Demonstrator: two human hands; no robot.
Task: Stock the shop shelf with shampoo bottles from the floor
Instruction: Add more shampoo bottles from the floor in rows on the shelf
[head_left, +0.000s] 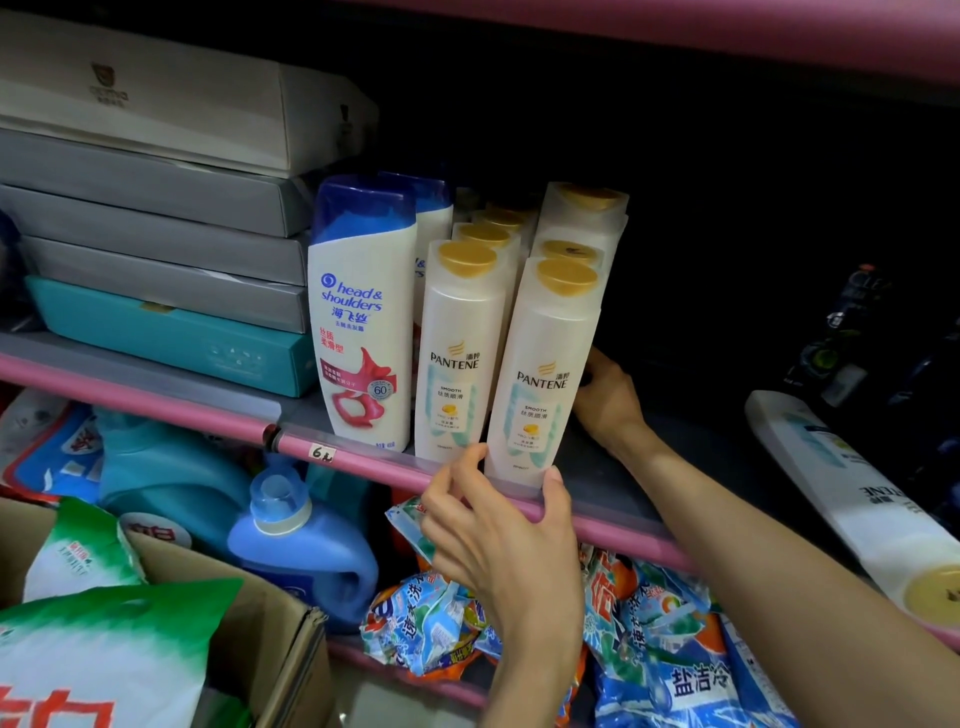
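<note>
From where I sit I see the left hand (498, 530) at the front edge of the shelf (613, 499), thumb and fingers curled round the base of the front Pantene bottle (543, 374), which stands upright at the pink rail and leans slightly; the right hand (608, 400) reaches in behind that same bottle, its fingers hidden by the bottle, so I cannot tell whether they are spread or gripping; a second Pantene bottle (457, 348) stands just beside on the left, touching or nearly so, with more gold-capped ones in rows behind both; a Head & Shoulders bottle (361, 317) stands left of those, with another behind it; a stack of flat boxes (156, 208) fills the shelf's left end; further right a large white bottle (852, 499) lies on its side with its gold cap toward me; below the shelf I see a blue detergent jug (301, 551), colourful packets (670, 649) and a cardboard box (280, 634) holding green-and-white bags.
</note>
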